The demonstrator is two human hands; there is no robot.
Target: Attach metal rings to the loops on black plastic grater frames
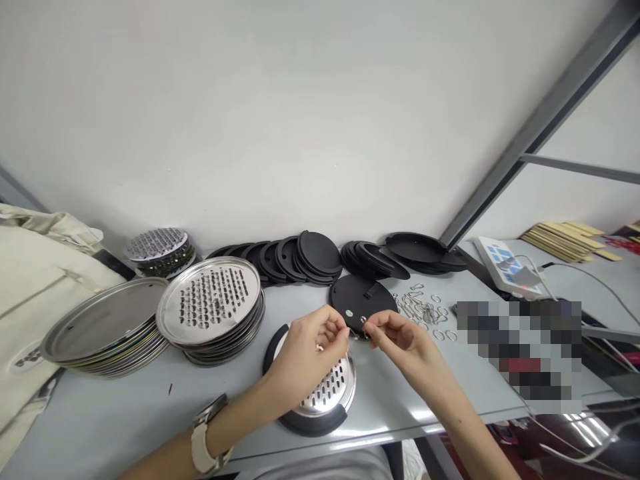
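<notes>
"Metal piece (367,333), one, small: where is it entered?"

"Between the two hands, at the pinched fingertips of the right hand (410,341). Exact form too small to tell."

"And the left hand (307,360)?"

"Closed, thumb against forefinger, just beside the right; whether it grips anything, one cannot tell. Watch (203,437), pale strap, on that wrist."

"Beneath?"

"Grater (327,393), one, round, metal, with black edge pieces; partly hidden by the left hand, lying on the grey table (215,407). Black disc (357,293), one, flat, just behind the fingertips."

"Right of the disc?"

"Rings (427,313), metal, many, in a loose heap."

"Left of the grater?"

"Grater stack (215,293), a perforated metal face on top. Plate stack (107,320), beside it, farther left. Spiked stack (156,243), behind both."

"Along the wall (280,120)?"

"Black lids (320,253), leaning in an overlapping row. Black trays (415,248), stacked, to their right."

"Outermost?"

"White box (505,267), blue-marked, right. Yellow strips (557,241), piled beyond it. Cream cloth (45,267), far left."
</notes>
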